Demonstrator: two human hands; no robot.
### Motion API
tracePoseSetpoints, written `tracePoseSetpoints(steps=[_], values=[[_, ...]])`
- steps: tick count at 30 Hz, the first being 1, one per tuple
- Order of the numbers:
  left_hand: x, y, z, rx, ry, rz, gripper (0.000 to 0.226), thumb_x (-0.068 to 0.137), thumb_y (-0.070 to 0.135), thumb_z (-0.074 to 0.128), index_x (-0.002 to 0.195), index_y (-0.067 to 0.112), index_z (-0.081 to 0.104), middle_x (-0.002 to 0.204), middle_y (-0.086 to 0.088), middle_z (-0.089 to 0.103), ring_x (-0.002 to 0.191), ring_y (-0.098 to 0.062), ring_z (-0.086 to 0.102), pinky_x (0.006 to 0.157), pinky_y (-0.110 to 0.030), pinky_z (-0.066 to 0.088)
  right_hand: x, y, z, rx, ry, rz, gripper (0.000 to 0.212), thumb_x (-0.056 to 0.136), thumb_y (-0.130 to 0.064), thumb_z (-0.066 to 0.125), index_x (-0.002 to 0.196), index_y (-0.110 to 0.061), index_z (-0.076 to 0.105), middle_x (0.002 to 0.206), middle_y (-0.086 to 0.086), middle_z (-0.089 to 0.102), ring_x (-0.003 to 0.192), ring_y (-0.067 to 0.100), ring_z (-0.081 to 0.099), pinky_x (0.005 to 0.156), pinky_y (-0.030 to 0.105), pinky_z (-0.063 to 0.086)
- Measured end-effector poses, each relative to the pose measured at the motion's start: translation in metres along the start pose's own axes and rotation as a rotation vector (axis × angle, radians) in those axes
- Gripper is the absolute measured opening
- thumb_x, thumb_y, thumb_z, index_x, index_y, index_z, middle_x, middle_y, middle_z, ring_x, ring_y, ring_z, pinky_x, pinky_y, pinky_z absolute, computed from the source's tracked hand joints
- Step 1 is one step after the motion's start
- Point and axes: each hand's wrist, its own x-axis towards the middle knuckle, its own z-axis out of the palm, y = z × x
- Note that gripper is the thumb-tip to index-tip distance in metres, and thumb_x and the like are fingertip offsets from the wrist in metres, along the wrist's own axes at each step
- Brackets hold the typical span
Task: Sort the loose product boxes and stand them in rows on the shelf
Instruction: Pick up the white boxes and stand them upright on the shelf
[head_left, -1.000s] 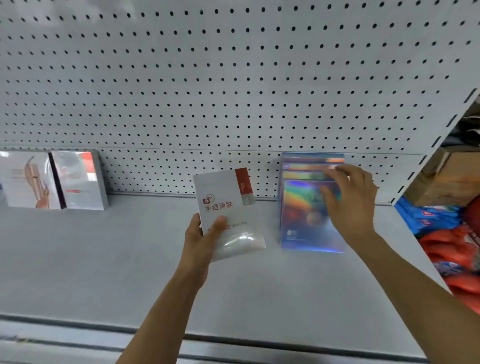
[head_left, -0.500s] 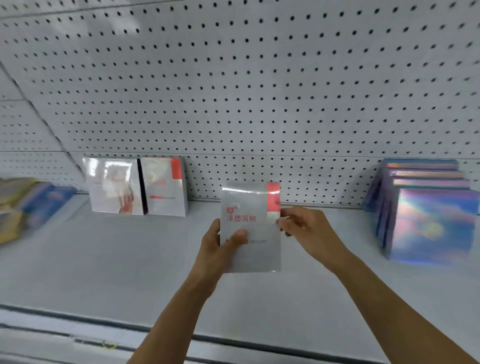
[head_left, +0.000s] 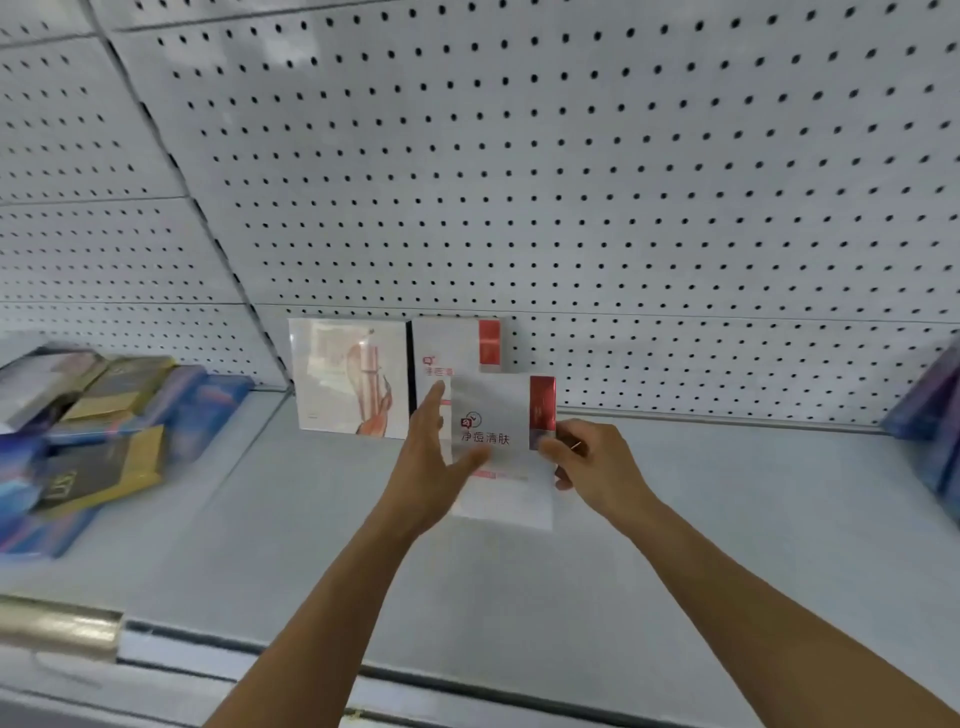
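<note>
Bare shelf (head_left: 701, 519) right of the standing boxes (head_left: 395, 374).

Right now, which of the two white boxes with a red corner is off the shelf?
The nearer white box, held between both hands, right hand pinching its red edge. Its twin stands against the pegboard.

White box with red corner (head_left: 501, 441) held upright above shelf (head_left: 291, 525), before matching box (head_left: 457, 345) standing at pegboard

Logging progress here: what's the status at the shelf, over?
Right hand pinches the white red-tab box by its right edge; left hand open against its left side. Matching box stands just behind. Nothing blocking.
</note>
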Motion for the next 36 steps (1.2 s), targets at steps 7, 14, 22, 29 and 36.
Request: tracePoseSetpoints(steps=[7,14,22,29,36], values=[[0.048,-0.008,-0.039,0.174,-0.033,0.057,0.070,0.089,0.027,0.068,0.146,0.030,0.027,0.143,0.001,0.040,0.128,-0.022,0.046,0.095,-0.050,0.053,0.044,-0.011,0.042,-0.069,0.030,-0.040,0.014,0.089,-0.010,0.059,0.077,-0.013,0.066,0.061,-0.011,0.060,0.057,0.011,0.059,0.058,0.029,0.054],[0.068,-0.017,-0.050,0.139,0.008,0.086,0.072,0.088,0.020,0.069,0.145,0.028,0.026,0.141,0.001,0.038,0.123,-0.016,0.044,0.096,-0.042,0.051,0.073,-0.013,0.067,-0.090,0.142,-0.032,0.010,0.089,-0.022,0.063,0.097,-0.019,0.067,0.078,-0.004,0.068,0.071,0.017,0.066,0.073,0.046,0.058],[0.076,-0.025,-0.048,0.165,-0.027,0.073,0.085,0.087,0.025,0.070,0.150,0.031,0.013,0.148,0.002,0.031,0.131,-0.023,0.042,0.098,-0.046,0.048,0.074,-0.010,0.079,-0.044,0.236,0.039,0.020,0.094,-0.017,0.057,0.113,-0.014,0.058,0.090,0.000,0.065,0.083,0.017,0.065,0.079,0.043,0.057],[0.060,-0.038,-0.048,0.418,0.003,0.225,0.081,0.087,0.031,0.068,0.150,0.023,0.016,0.153,-0.002,0.030,0.140,-0.024,0.030,0.109,-0.053,0.038,0.033,-0.024,0.074,-0.359,0.044,0.046,0.051,0.094,-0.024,0.055,0.142,-0.021,0.037,0.138,0.001,0.047,0.124,0.021,0.046,0.101,0.039,0.043],[-0.034,-0.056,-0.060,0.604,-0.017,0.351,0.075,0.089,0.049,0.057,0.151,0.020,0.025,0.155,-0.001,0.034,0.142,-0.023,0.034,0.115,-0.044,0.028,-0.059,-0.038,0.095,-0.773,0.049,-0.147,0.045,0.098,-0.035,0.046,0.140,-0.020,0.040,0.146,-0.002,0.038,0.129,0.017,0.041,0.104,0.029,0.033]])
